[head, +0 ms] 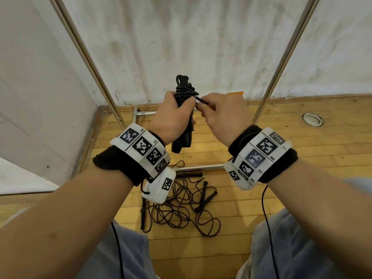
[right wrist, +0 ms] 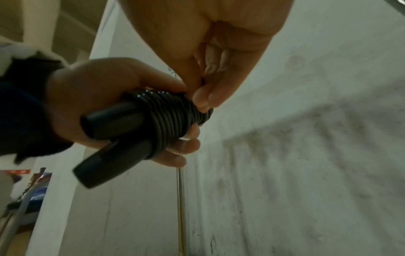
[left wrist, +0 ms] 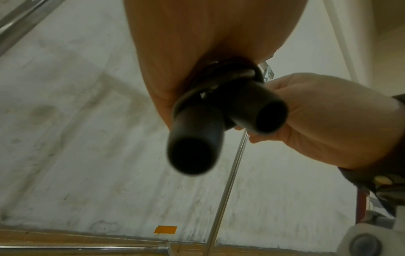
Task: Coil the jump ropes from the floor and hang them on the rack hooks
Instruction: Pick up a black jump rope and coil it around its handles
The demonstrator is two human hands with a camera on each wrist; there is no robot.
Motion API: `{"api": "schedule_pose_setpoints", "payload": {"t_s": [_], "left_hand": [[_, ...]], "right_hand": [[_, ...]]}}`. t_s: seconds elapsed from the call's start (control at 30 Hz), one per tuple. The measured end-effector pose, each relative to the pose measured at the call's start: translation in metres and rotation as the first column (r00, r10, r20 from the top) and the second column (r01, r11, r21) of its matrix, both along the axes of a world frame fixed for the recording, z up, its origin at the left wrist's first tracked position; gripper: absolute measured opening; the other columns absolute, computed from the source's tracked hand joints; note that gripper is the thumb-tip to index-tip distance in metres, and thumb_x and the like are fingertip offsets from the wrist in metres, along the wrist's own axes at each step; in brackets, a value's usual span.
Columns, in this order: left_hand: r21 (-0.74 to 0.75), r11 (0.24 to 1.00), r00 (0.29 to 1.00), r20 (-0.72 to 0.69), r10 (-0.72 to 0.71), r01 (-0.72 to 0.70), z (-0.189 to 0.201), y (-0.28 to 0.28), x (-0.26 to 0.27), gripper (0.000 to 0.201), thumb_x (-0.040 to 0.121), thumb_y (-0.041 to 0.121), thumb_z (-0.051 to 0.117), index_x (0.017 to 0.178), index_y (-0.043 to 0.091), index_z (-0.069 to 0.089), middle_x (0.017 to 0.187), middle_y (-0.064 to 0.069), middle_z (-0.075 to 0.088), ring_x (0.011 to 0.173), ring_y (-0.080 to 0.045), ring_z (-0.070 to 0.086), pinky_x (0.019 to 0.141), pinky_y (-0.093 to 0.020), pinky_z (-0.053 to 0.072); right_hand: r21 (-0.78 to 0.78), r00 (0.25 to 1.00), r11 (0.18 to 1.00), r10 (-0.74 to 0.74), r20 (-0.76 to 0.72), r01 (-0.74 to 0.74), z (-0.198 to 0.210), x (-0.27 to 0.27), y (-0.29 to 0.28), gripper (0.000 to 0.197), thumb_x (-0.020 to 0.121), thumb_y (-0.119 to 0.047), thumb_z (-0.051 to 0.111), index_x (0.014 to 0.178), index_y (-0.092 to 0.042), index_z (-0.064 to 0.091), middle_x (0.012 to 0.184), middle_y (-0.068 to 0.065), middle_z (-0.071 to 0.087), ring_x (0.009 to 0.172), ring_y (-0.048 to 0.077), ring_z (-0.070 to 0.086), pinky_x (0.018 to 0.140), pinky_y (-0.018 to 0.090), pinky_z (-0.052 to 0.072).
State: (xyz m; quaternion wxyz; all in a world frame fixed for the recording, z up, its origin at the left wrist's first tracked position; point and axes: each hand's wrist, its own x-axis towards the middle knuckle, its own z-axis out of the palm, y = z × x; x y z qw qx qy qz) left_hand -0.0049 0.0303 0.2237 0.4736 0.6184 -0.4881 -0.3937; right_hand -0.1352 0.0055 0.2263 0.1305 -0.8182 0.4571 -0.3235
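Observation:
A black jump rope (head: 184, 93) stands upright between my hands, its cord wound in tight turns around its two handles (left wrist: 192, 142). My left hand (head: 173, 115) grips the bundle around the middle. My right hand (head: 217, 111) pinches the loose end of the cord (head: 201, 100) against the coil. The right wrist view shows the wound turns (right wrist: 173, 117) and my right fingertips (right wrist: 203, 100) on them. Other black jump ropes (head: 181, 204) lie tangled on the wooden floor below my wrists. The rack's slanted metal poles (head: 88, 59) rise left and right; no hooks are in view.
The rack's base bars (head: 145, 113) lie on the wood floor by a stained white wall (head: 191, 37). A round floor fitting (head: 312, 119) sits at the right. An orange tag (left wrist: 165, 229) is stuck low on the wall. My knees are at the bottom.

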Motion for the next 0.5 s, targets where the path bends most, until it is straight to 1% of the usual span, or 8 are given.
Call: {"api": "schedule_pose_setpoints", "payload": {"t_s": [0.03,0.07,0.1,0.17,0.27,0.37,0.47,0.5], "left_hand": [[-0.002,1.0,1.0,-0.007,-0.003,0.003,0.0002,0.0007,-0.0004,0.024,0.097,0.029,0.049,0.112,0.013,0.037,0.086,-0.004,0.057,0.072,-0.023,0.067,0.058,-0.032,0.056],[-0.003,1.0,1.0,-0.017,-0.006,0.006,0.0002,0.0009,-0.0004,0.025,0.097,0.027,0.05,0.111,0.013,0.036,0.085,-0.005,0.057,0.07,-0.024,0.065,0.057,-0.032,0.056],[-0.002,1.0,1.0,-0.022,-0.006,0.006,0.0007,0.0011,-0.0001,0.025,0.097,0.026,0.05,0.111,0.012,0.035,0.083,-0.005,0.055,0.066,-0.022,0.063,0.055,-0.031,0.055],[0.004,1.0,1.0,-0.023,-0.006,0.006,0.0013,0.001,0.0013,0.025,0.097,0.023,0.05,0.112,0.013,0.033,0.08,-0.004,0.052,0.061,-0.018,0.056,0.053,-0.029,0.053],[0.017,0.999,0.997,-0.075,-0.025,0.027,0.0028,0.0018,0.0033,0.024,0.098,0.022,0.047,0.114,0.013,0.033,0.082,-0.005,0.049,0.059,-0.015,0.051,0.047,-0.025,0.051],[0.035,0.998,0.991,-0.124,-0.046,0.05,0.0057,0.0035,0.0039,0.02,0.1,0.027,0.037,0.115,0.014,0.036,0.084,-0.005,0.047,0.058,-0.014,0.05,0.048,-0.026,0.046],[0.003,0.999,0.998,-0.031,-0.052,0.052,0.0045,0.0048,0.0041,0.021,0.102,0.031,0.035,0.115,0.014,0.038,0.083,-0.003,0.051,0.045,-0.001,0.054,0.042,-0.017,0.045],[-0.012,0.998,0.998,-0.017,-0.058,0.057,0.0043,0.0057,0.0037,0.022,0.102,0.032,0.036,0.115,0.014,0.037,0.084,-0.003,0.053,0.046,0.0,0.055,0.042,-0.015,0.045]], "right_hand": [[-0.028,1.0,0.999,0.016,-0.024,-0.016,-0.0003,0.0006,0.002,0.023,0.094,-0.024,0.052,0.091,-0.01,0.069,0.072,0.004,0.064,0.066,0.02,0.054,0.06,0.027,0.035],[-0.037,0.999,0.999,0.032,-0.04,-0.033,-0.0002,0.0011,0.003,0.023,0.095,-0.023,0.05,0.091,-0.009,0.068,0.073,0.005,0.064,0.066,0.019,0.053,0.059,0.027,0.033],[-0.033,0.998,0.998,0.051,-0.048,-0.053,0.0002,0.0014,0.0031,0.024,0.096,-0.021,0.047,0.092,-0.008,0.067,0.076,0.006,0.066,0.069,0.02,0.055,0.061,0.029,0.036],[0.006,0.994,0.995,0.098,-0.057,-0.098,0.0014,0.0024,0.0032,0.024,0.097,-0.015,0.043,0.096,-0.004,0.065,0.084,0.01,0.067,0.078,0.026,0.06,0.071,0.038,0.045],[0.054,0.989,0.99,0.133,-0.064,-0.13,0.0021,0.0028,0.0034,0.024,0.096,-0.008,0.04,0.097,0.0,0.063,0.088,0.014,0.067,0.083,0.03,0.061,0.078,0.044,0.046],[0.048,0.992,0.993,0.109,-0.061,-0.106,0.0015,0.0021,0.004,0.024,0.095,-0.01,0.042,0.093,-0.003,0.065,0.085,0.013,0.068,0.082,0.03,0.062,0.076,0.042,0.048],[0.06,0.995,0.994,0.094,-0.027,-0.092,0.0005,0.0015,0.0047,0.024,0.095,-0.013,0.047,0.091,-0.004,0.069,0.082,0.013,0.069,0.08,0.03,0.063,0.075,0.041,0.048],[0.092,0.996,0.992,0.085,0.021,-0.086,0.0005,0.0011,0.0043,0.023,0.094,-0.014,0.05,0.089,-0.004,0.07,0.08,0.013,0.069,0.079,0.029,0.064,0.074,0.04,0.049]]}}
